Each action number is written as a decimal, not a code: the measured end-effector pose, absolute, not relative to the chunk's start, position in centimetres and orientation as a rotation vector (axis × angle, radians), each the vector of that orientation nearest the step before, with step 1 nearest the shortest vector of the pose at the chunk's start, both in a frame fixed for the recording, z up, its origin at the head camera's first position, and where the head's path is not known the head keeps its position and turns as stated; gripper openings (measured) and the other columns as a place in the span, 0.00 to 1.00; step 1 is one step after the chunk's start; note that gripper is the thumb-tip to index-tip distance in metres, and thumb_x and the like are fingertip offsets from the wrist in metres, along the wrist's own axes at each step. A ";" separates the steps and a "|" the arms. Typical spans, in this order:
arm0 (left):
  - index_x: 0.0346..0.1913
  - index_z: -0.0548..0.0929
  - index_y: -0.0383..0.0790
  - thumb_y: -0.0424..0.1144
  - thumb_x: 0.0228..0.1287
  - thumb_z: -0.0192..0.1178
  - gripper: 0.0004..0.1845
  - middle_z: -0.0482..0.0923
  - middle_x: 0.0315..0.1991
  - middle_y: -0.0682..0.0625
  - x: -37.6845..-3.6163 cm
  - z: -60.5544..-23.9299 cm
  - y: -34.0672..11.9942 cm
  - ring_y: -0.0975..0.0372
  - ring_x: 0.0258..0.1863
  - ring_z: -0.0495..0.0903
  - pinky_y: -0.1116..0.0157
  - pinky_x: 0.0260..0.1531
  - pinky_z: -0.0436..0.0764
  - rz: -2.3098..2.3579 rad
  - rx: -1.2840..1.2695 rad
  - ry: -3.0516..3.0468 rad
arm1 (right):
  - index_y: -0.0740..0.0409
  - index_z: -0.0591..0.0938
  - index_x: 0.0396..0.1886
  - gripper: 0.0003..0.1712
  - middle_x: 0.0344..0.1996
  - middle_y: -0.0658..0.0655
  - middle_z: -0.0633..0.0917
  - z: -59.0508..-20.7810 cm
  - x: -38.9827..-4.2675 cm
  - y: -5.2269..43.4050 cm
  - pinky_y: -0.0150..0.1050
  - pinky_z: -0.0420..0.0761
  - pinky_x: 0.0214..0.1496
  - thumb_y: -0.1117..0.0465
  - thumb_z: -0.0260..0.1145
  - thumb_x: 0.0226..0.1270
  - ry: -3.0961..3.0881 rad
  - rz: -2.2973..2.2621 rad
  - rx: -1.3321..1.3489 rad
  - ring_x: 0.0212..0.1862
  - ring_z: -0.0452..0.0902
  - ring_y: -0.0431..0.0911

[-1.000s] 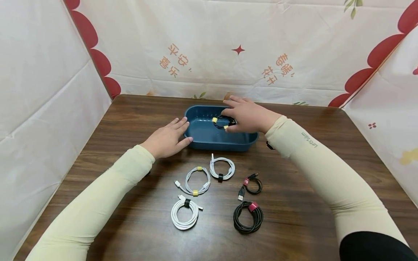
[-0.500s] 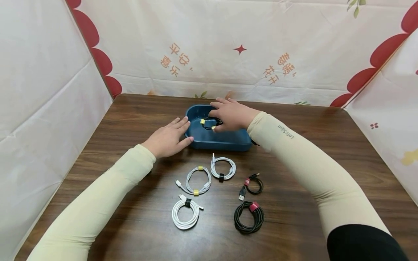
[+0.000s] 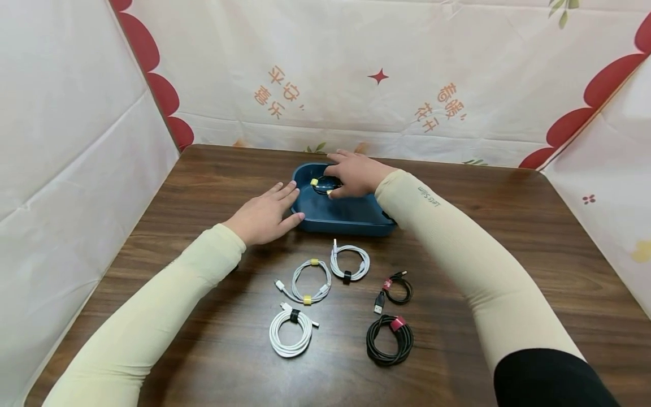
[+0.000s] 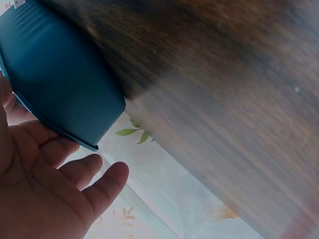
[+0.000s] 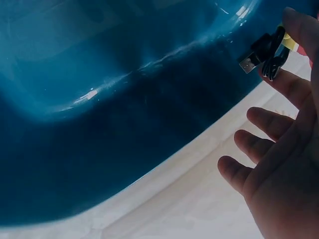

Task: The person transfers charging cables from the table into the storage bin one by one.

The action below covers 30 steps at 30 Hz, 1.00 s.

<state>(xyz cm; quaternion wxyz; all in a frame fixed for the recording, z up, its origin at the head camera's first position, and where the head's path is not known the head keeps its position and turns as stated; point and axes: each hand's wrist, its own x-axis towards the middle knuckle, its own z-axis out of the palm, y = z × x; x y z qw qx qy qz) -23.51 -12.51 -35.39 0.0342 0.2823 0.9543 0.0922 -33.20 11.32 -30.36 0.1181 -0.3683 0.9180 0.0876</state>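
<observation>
At the bottom of the frame, a white coil with a black tie (image 3: 290, 352) and a thick black coil (image 3: 389, 358) lie on the brown table (image 3: 229, 373). Just above them rest a white coil with yellow ties (image 3: 324, 289), a second white coil (image 3: 363, 265) and a small black coil (image 3: 380, 298).

Farther up, left of centre, the person's left hand (image 3: 264, 217) is spread, fingertips on the end of the blue bin (image 3: 346, 228). The bin might slide or tip if that hand pressed hard on the rim or the other sleeve caught the front edge.

The right hand (image 3: 358, 174) reaches over the bin, pinching a black cable (image 5: 263, 47) between thumb and forefinger, the other fingers apart. The grip looks light, so the cable could slip or spring open if its ties worked loose. It is a thin loop with two yellow ties and a flat metal plug, over the bin's upper part; whether it touches the floor cannot be told.

Beyond hangs a pale printed cloth (image 3: 330, 45).
</observation>
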 end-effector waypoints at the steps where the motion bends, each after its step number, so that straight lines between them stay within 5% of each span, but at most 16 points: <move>1: 0.77 0.58 0.37 0.64 0.76 0.40 0.40 0.48 0.79 0.44 -23.5 -35.4 -12.5 0.47 0.77 0.49 0.51 0.71 0.57 0.287 0.866 2.934 | 0.52 0.72 0.72 0.37 0.77 0.64 0.55 -30.4 -33.3 11.2 0.61 0.51 0.74 0.40 0.63 0.69 2.684 0.260 -1.081 0.77 0.43 0.61; 30: 0.78 0.57 0.39 0.63 0.76 0.40 0.39 0.47 0.79 0.46 -23.5 -35.4 -12.5 0.48 0.77 0.48 0.52 0.71 0.56 0.271 0.843 2.935 | 0.52 0.74 0.69 0.37 0.78 0.63 0.50 -34.1 -35.0 10.5 0.61 0.50 0.74 0.38 0.65 0.67 2.721 0.112 -1.127 0.78 0.42 0.60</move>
